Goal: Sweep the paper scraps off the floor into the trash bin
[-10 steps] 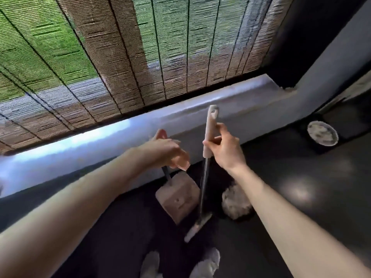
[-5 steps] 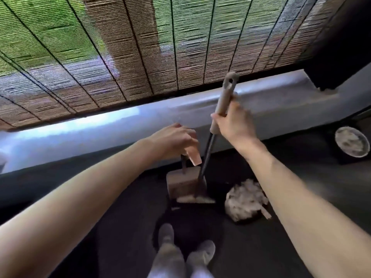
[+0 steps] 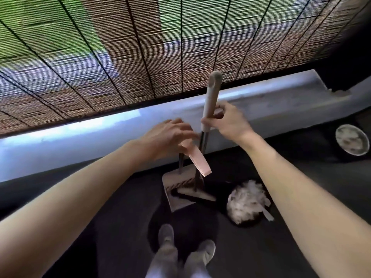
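My right hand (image 3: 228, 122) grips the beige handle of a broom (image 3: 208, 105) that stands almost upright. Its brush head (image 3: 195, 194) rests in the mouth of a beige dustpan (image 3: 176, 189) on the dark floor. My left hand (image 3: 168, 137) holds the pink top of the dustpan's handle (image 3: 197, 161). A black trash bin (image 3: 248, 203) full of white paper scraps stands just right of the broom head, and one scrap (image 3: 266, 212) hangs over its rim.
A pale low ledge (image 3: 100, 133) under a bamboo blind (image 3: 140, 47) runs across behind the tools. A second round bin (image 3: 352, 142) with scraps sits at the far right. My two feet (image 3: 184, 247) stand just behind the dustpan.
The dustpan has come down from a raised tilt onto the floor. The broom has swung upright and its head has moved into the pan. My view has shifted left and down.
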Action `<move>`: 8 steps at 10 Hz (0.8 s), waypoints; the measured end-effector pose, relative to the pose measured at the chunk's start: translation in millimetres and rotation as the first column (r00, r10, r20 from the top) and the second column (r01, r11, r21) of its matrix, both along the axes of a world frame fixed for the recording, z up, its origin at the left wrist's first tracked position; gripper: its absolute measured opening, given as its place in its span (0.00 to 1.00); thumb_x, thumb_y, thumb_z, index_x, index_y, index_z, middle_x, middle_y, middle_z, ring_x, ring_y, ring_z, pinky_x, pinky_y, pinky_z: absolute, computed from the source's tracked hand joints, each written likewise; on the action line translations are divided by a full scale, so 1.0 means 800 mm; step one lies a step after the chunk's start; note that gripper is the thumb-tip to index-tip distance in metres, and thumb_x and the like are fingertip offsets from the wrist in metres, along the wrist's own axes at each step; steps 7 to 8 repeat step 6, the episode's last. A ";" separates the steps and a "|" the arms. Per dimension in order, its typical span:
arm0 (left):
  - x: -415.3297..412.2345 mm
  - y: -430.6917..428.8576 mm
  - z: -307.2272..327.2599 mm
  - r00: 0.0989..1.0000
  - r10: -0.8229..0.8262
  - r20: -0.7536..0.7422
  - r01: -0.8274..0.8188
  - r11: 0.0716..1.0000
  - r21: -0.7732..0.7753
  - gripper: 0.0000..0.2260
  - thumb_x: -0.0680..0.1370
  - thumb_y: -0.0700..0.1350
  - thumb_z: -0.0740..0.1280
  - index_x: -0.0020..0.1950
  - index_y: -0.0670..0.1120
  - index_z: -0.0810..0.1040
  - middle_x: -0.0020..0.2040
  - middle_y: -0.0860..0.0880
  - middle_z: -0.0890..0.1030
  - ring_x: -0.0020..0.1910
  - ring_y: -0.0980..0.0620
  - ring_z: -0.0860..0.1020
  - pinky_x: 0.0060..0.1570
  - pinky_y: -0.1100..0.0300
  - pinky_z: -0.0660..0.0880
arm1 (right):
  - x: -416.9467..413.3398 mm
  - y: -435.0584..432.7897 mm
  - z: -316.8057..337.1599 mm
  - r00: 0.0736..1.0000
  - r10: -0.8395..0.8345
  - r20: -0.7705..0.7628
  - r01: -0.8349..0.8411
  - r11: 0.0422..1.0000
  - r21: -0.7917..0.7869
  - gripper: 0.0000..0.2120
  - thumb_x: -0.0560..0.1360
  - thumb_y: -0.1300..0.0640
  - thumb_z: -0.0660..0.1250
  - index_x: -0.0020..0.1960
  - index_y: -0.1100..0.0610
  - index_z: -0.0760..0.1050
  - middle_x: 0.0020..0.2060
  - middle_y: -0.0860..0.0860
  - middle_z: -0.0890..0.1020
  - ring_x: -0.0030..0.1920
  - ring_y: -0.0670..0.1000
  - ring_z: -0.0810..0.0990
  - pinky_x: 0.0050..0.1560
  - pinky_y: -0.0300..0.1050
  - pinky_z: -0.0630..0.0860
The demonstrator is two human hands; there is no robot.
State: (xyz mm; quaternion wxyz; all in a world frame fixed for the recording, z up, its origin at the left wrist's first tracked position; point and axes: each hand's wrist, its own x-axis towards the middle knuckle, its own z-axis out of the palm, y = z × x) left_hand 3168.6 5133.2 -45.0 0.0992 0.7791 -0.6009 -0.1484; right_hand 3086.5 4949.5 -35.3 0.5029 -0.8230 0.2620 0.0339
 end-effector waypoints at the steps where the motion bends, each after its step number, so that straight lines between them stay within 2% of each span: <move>1: 0.000 0.012 -0.003 0.989 0.110 -0.095 -0.115 0.993 -0.038 0.25 0.71 0.48 0.75 0.68 0.48 0.75 0.63 0.43 0.76 0.62 0.40 0.72 0.60 0.46 0.70 | -0.003 -0.002 -0.003 1.000 -0.006 0.008 0.006 0.999 0.041 0.14 0.71 0.55 0.74 0.55 0.52 0.74 0.38 0.44 0.81 0.32 0.30 0.77 0.27 0.22 0.67; 3: -0.004 0.024 -0.011 0.956 0.259 -0.136 -0.269 0.961 -0.064 0.33 0.68 0.49 0.77 0.71 0.48 0.70 0.69 0.42 0.70 0.67 0.40 0.66 0.65 0.44 0.65 | -0.005 0.003 0.002 1.000 0.008 0.006 -0.009 0.999 0.040 0.16 0.73 0.54 0.72 0.58 0.52 0.73 0.39 0.45 0.82 0.34 0.33 0.79 0.31 0.25 0.69; 4: -0.003 0.029 -0.009 0.941 0.300 -0.158 -0.314 0.947 -0.074 0.35 0.68 0.48 0.77 0.73 0.47 0.68 0.69 0.41 0.70 0.67 0.39 0.67 0.65 0.45 0.64 | -0.010 0.005 0.006 1.000 0.004 0.009 -0.004 1.000 0.017 0.20 0.72 0.51 0.73 0.61 0.50 0.72 0.42 0.46 0.81 0.41 0.40 0.81 0.42 0.31 0.72; 5: -0.006 0.037 0.003 0.938 0.315 -0.144 -0.329 0.941 -0.080 0.36 0.68 0.48 0.77 0.74 0.47 0.67 0.69 0.41 0.69 0.67 0.40 0.66 0.65 0.46 0.63 | -0.023 0.008 0.016 1.000 -0.010 -0.003 0.010 1.000 -0.027 0.26 0.70 0.48 0.74 0.65 0.48 0.70 0.52 0.48 0.78 0.52 0.47 0.76 0.51 0.42 0.71; 6: -0.010 0.044 0.012 0.927 0.354 -0.127 -0.362 0.931 -0.051 0.36 0.69 0.48 0.76 0.75 0.48 0.65 0.71 0.43 0.68 0.69 0.42 0.65 0.67 0.48 0.62 | -0.047 0.009 0.025 0.999 -0.048 0.006 0.049 0.998 -0.039 0.33 0.69 0.48 0.75 0.71 0.49 0.66 0.56 0.50 0.76 0.56 0.48 0.75 0.54 0.43 0.71; 8: -0.010 0.044 0.012 0.927 0.354 -0.127 -0.362 0.931 -0.051 0.36 0.69 0.48 0.76 0.75 0.48 0.65 0.71 0.43 0.68 0.69 0.42 0.65 0.67 0.48 0.62 | -0.047 0.009 0.025 0.999 -0.048 0.006 0.049 0.998 -0.039 0.33 0.69 0.48 0.75 0.71 0.49 0.66 0.56 0.50 0.76 0.56 0.48 0.75 0.54 0.43 0.71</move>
